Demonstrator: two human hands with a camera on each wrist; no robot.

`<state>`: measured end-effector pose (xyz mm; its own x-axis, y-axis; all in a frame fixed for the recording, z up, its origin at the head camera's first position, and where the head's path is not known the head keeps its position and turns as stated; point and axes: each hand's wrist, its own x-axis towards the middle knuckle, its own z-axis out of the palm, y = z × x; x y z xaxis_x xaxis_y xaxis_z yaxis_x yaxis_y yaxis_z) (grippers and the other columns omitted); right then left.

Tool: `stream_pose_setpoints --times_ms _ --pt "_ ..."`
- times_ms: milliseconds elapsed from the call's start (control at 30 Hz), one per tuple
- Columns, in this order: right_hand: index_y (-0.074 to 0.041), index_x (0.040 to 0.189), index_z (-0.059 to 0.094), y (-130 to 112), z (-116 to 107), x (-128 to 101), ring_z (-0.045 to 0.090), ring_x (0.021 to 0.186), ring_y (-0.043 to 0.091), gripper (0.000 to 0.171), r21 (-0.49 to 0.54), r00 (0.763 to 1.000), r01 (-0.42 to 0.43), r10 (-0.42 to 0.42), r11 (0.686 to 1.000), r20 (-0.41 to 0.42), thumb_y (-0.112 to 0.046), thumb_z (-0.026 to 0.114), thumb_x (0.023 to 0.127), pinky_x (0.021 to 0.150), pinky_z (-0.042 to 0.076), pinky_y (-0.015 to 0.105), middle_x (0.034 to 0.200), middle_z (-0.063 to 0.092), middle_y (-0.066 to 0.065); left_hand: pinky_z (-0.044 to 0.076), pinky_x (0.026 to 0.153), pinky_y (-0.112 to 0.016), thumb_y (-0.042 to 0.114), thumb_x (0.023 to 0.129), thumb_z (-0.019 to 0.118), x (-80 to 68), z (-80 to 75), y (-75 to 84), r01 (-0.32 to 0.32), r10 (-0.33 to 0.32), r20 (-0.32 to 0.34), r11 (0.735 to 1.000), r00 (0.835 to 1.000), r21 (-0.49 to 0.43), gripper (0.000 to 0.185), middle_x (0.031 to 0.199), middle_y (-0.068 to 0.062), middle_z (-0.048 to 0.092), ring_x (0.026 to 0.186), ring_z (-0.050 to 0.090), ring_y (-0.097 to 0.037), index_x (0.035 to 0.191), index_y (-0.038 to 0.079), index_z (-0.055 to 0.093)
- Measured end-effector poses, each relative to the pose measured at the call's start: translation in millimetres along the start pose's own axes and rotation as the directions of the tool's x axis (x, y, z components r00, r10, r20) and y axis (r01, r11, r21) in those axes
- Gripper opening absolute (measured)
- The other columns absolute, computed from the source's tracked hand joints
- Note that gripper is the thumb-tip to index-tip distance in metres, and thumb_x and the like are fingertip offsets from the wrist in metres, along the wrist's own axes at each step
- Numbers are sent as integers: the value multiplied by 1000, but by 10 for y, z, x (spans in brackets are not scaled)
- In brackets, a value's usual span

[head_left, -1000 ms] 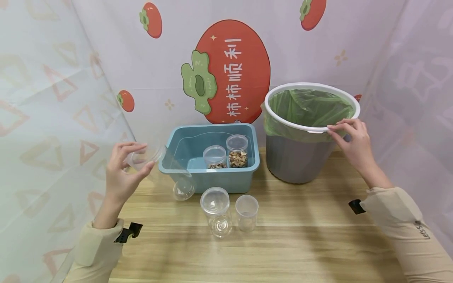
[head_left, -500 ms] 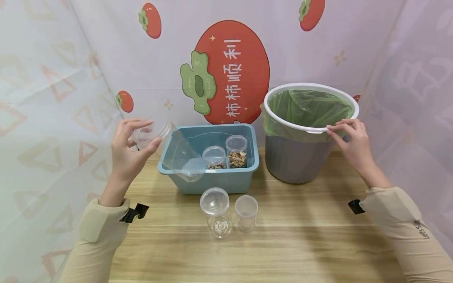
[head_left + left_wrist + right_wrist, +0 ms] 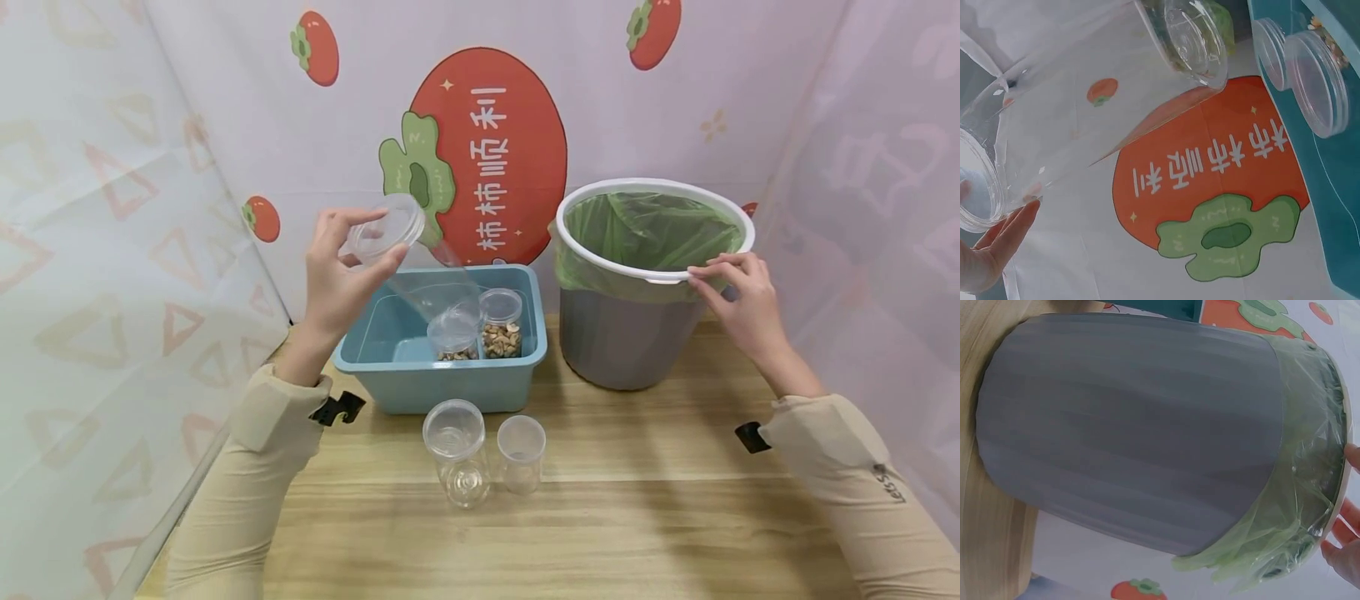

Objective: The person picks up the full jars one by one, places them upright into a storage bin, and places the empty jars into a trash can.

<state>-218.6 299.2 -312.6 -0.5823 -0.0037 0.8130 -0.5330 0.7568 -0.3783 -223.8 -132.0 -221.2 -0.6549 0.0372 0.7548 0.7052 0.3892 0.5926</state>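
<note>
Wooden bench (image 3: 637, 517) against persimmon-print backdrop (image 3: 487, 158), pale curtains at both sides.

Since earlier frames: left hand (image 3: 337, 275) raised and moved right, from beside blue bin (image 3: 450, 387) at bench level to above bin's left rear corner; clear jar (image 3: 420, 267) carried along, base swung from low at bin's front left corner to over bin interior. Right hand (image 3: 738, 304) unchanged on trash can (image 3: 637, 333) rim. Head view shifted slightly.

Clear jar now: held in air above blue bin, empty, tilted. Long axis diagonal, open mouth up-left in left hand, closed base down-right, just above small lidded jar (image 3: 452, 337) in bin. Left wrist view: jar mouth (image 3: 979, 187) by fingertips (image 3: 1016, 225), base (image 3: 1194, 40) pointing away toward bin.

Left hand: fingers and thumb curled round jar's mouth rim, gripping it.
Right hand: fingers curled over white rim of trash can, thumb below, pinching near front edge; green liner bag (image 3: 652, 229) folded over rim. Right wrist view: fingertips (image 3: 1344, 540) at rim only.

Rest: taller lidded jar of nuts (image 3: 502, 321) in bin beside small lidded jar, touching or nearly so. On bench in front of bin: lidded empty jar (image 3: 457, 450) and open small cup (image 3: 522, 452), upright, just beside each other. Trash can right of bin, near but apart.
</note>
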Motion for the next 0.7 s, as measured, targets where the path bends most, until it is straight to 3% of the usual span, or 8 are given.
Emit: stream_pose_setpoints --times_ms 300,533,700 --pt "9 85 64 -10 -7 6 41 96 41 20 -5 999 -21 21 1000 31 15 67 67 82 29 44 94 51 25 45 56 -19 20 74 70 280 382 185 1 1 55 999 999 -36 41 105 -7 45 94 42 -11 110 7 58" --pt "9 86 63 -7 -8 5 41 97 41 20 -9 999 -24 24 1000 36 15 67 67 81 29 44 94 51 25 50 72 -24 18 76 69 439 664 310 28 -16 91 990 996 -138 46 113 -10 39 105 40 -13 117 5 52" --pt "8 86 64 -7 -12 3 41 97 41 19 -13 999 -30 30 999 40 14 66 68 80 29 44 95 50 25 49 71 -22 20 77 69 526 857 365 21 -7 96 989 995 -150 48 114 -11 37 103 42 -16 119 5 50"
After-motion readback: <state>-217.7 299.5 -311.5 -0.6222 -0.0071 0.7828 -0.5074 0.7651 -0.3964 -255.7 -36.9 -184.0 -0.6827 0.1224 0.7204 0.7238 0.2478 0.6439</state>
